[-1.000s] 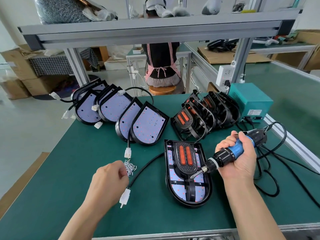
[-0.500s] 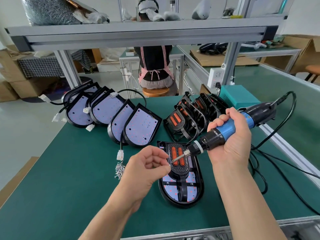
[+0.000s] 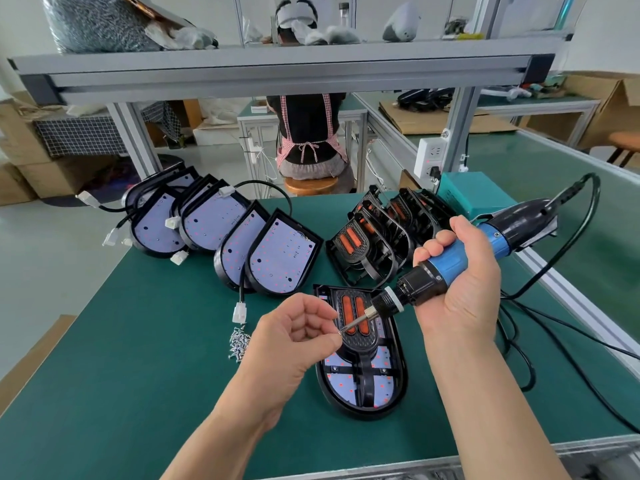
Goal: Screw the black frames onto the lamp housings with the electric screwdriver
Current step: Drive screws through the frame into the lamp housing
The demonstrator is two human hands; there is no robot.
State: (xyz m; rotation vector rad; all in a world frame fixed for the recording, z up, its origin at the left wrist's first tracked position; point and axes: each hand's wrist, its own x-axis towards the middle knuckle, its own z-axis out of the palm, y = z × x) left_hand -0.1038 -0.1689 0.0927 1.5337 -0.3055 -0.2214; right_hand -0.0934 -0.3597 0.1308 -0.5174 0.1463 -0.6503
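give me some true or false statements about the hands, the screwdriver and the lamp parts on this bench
1. The right hand grips the electric screwdriver. True.
2. The screwdriver's bit is pressed into the framed housing. False: the bit is held above it, its tip at the left hand, whose fingers pinch what looks like a screw.
3. A screw pile lies left of the framed housing. True.
4. The spare black frames stand left of the bare housings. False: they stand to their right.
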